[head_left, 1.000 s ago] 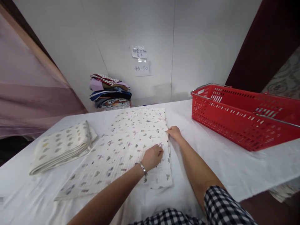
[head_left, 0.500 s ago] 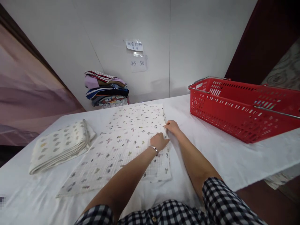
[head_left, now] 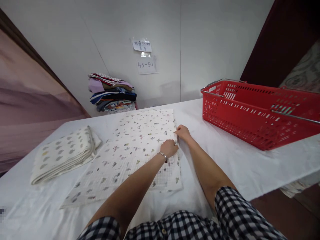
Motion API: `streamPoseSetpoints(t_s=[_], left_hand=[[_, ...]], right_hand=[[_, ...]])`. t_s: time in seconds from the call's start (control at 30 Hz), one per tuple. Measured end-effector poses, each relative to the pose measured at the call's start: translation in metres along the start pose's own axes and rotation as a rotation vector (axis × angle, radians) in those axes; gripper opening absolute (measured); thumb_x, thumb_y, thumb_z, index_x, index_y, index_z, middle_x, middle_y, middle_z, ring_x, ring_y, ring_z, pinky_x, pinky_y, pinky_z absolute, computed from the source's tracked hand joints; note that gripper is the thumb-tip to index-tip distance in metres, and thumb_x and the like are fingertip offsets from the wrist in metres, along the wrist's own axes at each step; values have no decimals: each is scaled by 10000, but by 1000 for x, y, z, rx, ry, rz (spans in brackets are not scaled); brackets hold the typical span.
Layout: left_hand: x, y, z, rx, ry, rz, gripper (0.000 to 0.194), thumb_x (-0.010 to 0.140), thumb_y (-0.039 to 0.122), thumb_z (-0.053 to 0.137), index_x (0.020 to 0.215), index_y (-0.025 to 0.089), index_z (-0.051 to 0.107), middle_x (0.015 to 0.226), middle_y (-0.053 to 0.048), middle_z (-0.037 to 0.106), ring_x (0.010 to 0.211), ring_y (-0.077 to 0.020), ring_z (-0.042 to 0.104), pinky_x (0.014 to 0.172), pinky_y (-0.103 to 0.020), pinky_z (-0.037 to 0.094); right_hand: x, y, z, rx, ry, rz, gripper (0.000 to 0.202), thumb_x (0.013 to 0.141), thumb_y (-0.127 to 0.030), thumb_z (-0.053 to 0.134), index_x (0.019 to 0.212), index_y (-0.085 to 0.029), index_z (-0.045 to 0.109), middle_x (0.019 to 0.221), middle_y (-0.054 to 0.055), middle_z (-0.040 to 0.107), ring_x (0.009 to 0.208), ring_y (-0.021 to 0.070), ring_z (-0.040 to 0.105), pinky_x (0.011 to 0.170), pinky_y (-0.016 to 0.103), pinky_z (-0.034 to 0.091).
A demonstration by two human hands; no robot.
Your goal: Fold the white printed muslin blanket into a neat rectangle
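A white muslin cloth (head_left: 140,146) printed with small plants and animals lies spread on the table, its right edge running near-straight away from me. My left hand (head_left: 169,148), with a bracelet at the wrist, is closed at that right edge, fingers curled on the fabric. Just beyond it, my right hand (head_left: 183,132) pinches the same edge between thumb and fingers. To the left rests a folded cloth (head_left: 63,151) with grey leaf-like spots and one yellow one, in a thick stack of layers.
A red plastic basket (head_left: 240,116) with metal handles stands on the right of the white-covered table (head_left: 220,166). Behind the table's far edge is a pile of folded clothes (head_left: 112,91). Paper notes (head_left: 146,65) hang on the wall, and a pinkish curtain (head_left: 32,96) hangs at left.
The view has shifted slightly. My left hand's fingers have drawn in at the cloth's edge, where the thumb stuck out before. My right hand keeps its pinch, and the cloth lies nearly the same.
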State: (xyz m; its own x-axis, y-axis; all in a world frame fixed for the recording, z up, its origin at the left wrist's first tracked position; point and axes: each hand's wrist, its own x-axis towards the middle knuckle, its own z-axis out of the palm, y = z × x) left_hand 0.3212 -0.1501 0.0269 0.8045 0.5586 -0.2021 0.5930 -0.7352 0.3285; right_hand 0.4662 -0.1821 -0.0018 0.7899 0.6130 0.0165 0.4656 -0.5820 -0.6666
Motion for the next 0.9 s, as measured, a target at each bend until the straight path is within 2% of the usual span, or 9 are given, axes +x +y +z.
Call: streamPoseSetpoints(t_s=[0.23,0.4,0.6,0.77,0.9], left_hand=[[1,-2,1,-62,-15,23,218,728,279,473,768,167,656,835,-77,680,795,-197,615,632,-251,436],[1,-2,0,-92,-17,14,223,738,256,450,800,176,649,837,-58,682,789,-178,616,620,-236,433],[-4,7,5,-60,4,-30,238,743,313,471,869,179,621,938,-93,661,878,-230,611,694,-297,448],[-5,13,9,3,15,-26,375,728,451,507,955,162,584,1001,-129,637,936,-273,595,742,-344,453],[-3,11,7,20,-6,-37,340,722,398,527,962,163,582,994,-115,639,926,-259,599,722,-314,456]], right_hand=[[-2,1,2,-51,-11,29,174,654,-203,575,827,-207,592,858,12,645,774,144,556,611,211,360],[-1,1,2,-67,-17,33,200,666,-213,574,865,-212,584,881,10,650,789,141,568,623,206,372],[1,5,5,-110,-30,15,217,669,-191,575,885,-203,590,917,31,654,840,163,581,644,214,384],[0,5,4,-135,-43,-1,304,674,-227,601,977,-195,589,986,54,651,888,181,588,661,220,397],[0,3,2,-147,-53,2,334,672,-251,615,999,-188,588,1008,65,651,898,189,594,666,224,407]])
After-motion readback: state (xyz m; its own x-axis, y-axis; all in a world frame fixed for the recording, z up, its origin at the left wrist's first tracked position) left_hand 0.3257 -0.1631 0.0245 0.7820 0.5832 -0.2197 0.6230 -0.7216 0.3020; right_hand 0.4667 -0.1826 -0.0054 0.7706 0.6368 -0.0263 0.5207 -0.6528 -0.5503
